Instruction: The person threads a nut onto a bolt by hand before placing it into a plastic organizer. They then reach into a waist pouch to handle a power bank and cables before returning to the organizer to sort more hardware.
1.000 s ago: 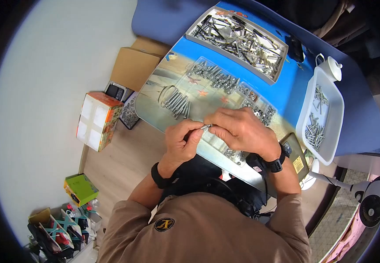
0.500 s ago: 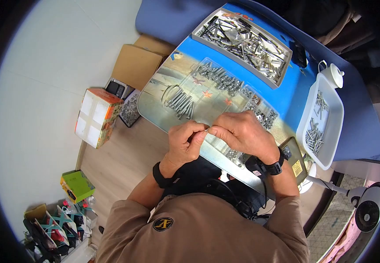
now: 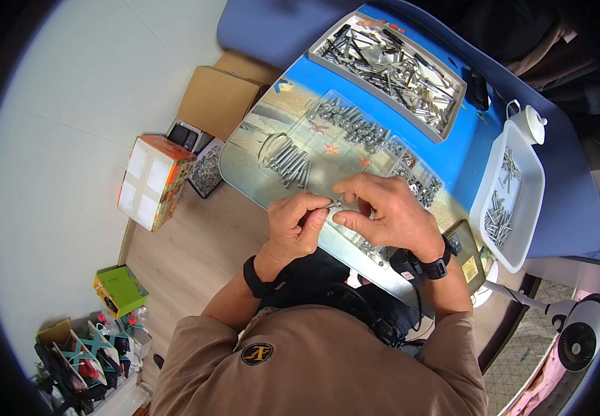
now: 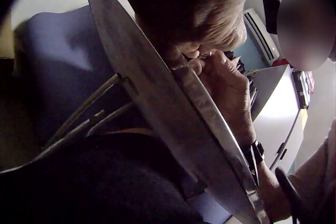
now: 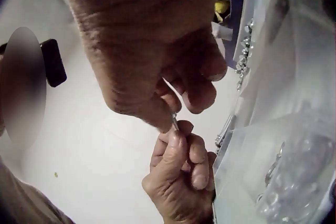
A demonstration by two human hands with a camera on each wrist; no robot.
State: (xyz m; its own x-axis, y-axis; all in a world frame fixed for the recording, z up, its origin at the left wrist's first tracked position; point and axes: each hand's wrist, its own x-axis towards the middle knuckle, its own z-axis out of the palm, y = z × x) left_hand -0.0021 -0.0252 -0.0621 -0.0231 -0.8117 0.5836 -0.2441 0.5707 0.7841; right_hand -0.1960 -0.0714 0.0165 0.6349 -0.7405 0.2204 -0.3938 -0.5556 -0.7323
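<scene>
My left hand (image 3: pixel 293 225) pinches a small shiny bolt (image 5: pixel 175 121) between thumb and forefinger above the table's near edge. Close at the bolt's other end is my right hand (image 3: pixel 393 211), its thumb and forefinger parted around it in the head view. Much of the bolt is hidden by fingers. Just beyond the hands lies a group of long bolts (image 3: pixel 286 165), side by side. Behind them, a clear compartment box holds shorter bolts (image 3: pixel 352 125) and, farther right, nuts and washers (image 3: pixel 411 173). More small hardware (image 3: pixel 373 251) shows under the right wrist.
A shallow grey tray (image 3: pixel 376 97) full of mixed screws stands at the back. To the right is a white basin (image 3: pixel 527 208) with loose bolts, beside a white lidded pot (image 3: pixel 527 125). Cardboard boxes (image 3: pixel 220 104) stand left of the table, a fan (image 3: pixel 580 333) at the right.
The right thumb and forefinger, closed at the left fingertips half a second ago, have spread apart, baring the metal piece. The left hand keeps its pinch. The head view has shifted slightly.
</scene>
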